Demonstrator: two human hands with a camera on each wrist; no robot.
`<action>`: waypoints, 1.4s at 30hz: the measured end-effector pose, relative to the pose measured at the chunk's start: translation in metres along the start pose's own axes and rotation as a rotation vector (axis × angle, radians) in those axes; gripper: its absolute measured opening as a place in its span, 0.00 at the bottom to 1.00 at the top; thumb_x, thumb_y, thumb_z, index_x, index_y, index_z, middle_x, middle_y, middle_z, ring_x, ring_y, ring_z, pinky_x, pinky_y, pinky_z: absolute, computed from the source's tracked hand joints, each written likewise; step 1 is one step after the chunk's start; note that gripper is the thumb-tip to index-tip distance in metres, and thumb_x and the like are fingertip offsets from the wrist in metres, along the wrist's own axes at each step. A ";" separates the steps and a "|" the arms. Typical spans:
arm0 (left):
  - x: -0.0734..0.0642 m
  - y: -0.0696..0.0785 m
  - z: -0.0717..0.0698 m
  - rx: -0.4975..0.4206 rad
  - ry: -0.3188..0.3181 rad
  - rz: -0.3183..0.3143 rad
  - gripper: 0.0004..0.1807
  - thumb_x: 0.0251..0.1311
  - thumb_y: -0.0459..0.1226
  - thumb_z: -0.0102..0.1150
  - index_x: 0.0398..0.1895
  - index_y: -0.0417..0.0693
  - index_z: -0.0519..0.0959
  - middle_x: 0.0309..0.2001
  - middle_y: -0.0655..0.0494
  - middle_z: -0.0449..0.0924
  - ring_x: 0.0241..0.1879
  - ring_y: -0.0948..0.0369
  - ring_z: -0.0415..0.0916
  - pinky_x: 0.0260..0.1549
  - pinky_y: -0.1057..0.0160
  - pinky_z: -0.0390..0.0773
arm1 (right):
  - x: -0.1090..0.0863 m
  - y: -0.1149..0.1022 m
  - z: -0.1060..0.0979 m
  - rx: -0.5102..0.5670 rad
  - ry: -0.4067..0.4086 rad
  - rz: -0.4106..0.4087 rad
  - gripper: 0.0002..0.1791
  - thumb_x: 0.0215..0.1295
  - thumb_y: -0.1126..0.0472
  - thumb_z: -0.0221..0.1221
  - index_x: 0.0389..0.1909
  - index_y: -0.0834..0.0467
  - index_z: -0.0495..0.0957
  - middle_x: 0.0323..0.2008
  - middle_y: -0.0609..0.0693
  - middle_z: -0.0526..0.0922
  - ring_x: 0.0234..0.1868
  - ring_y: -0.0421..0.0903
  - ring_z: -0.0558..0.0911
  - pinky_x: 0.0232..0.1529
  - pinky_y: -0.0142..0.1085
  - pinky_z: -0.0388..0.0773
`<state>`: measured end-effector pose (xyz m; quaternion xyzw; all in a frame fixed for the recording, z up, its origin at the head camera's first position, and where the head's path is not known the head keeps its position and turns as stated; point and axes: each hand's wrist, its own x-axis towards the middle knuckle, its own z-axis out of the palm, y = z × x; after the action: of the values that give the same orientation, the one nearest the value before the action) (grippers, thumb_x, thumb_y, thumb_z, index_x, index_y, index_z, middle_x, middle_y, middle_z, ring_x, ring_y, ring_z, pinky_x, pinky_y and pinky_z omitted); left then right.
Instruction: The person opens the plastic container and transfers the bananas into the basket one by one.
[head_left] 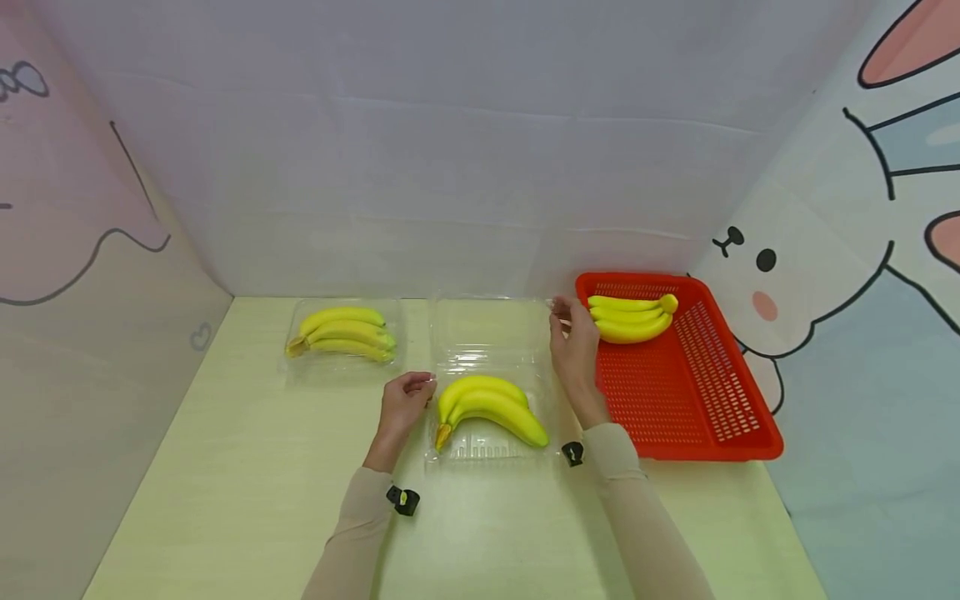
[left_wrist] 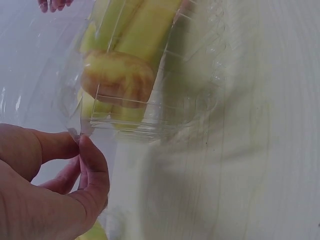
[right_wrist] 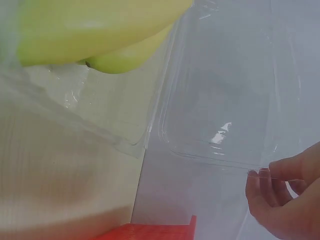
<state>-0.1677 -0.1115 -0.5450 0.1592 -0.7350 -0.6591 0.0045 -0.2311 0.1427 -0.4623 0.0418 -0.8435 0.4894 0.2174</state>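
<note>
Place, per my remote feed: small screened booth, studio-like; home, shop or lab around it, I cannot tell. Evidence, as I list it: one pale desk [head_left: 225, 517], enclosed on three sides; back sheet [head_left: 450, 150], plain, creased; right sheet [head_left: 862, 475], cartoon rabbit [head_left: 813, 279]; left sheet [head_left: 90, 375], outline drawings, small heart [head_left: 200, 337].

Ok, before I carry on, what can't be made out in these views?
- Head view: part of the left wall of the red basket, behind the right hand.
- Head view: whether the left clear box is latched; its transparent edges are too small.
- Left wrist view: far tips of the bananas in the open container, cut off by the top edge.
</note>
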 end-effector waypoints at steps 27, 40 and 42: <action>-0.003 0.001 0.004 0.062 0.028 -0.008 0.10 0.68 0.30 0.64 0.48 0.31 0.84 0.40 0.41 0.85 0.30 0.62 0.78 0.28 0.73 0.79 | 0.007 0.024 0.018 -0.028 -0.112 0.299 0.15 0.74 0.69 0.57 0.59 0.64 0.76 0.54 0.64 0.82 0.55 0.59 0.81 0.61 0.48 0.78; -0.003 0.003 0.002 0.062 0.038 -0.008 0.10 0.68 0.30 0.64 0.48 0.30 0.84 0.40 0.41 0.85 0.29 0.63 0.78 0.28 0.74 0.79 | 0.005 0.030 0.018 -0.097 -0.202 0.299 0.23 0.75 0.70 0.54 0.68 0.60 0.73 0.52 0.66 0.81 0.52 0.62 0.82 0.59 0.50 0.79; -0.003 0.002 0.002 0.054 0.040 -0.006 0.10 0.68 0.30 0.63 0.47 0.30 0.84 0.40 0.41 0.85 0.30 0.63 0.78 0.29 0.73 0.80 | 0.005 0.030 0.018 -0.109 -0.225 0.325 0.24 0.76 0.69 0.53 0.71 0.59 0.72 0.54 0.66 0.80 0.54 0.61 0.81 0.60 0.50 0.78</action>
<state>-0.1664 -0.1083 -0.5424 0.1746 -0.7518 -0.6357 0.0128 -0.2499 0.1439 -0.4917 -0.0524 -0.8834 0.4638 0.0420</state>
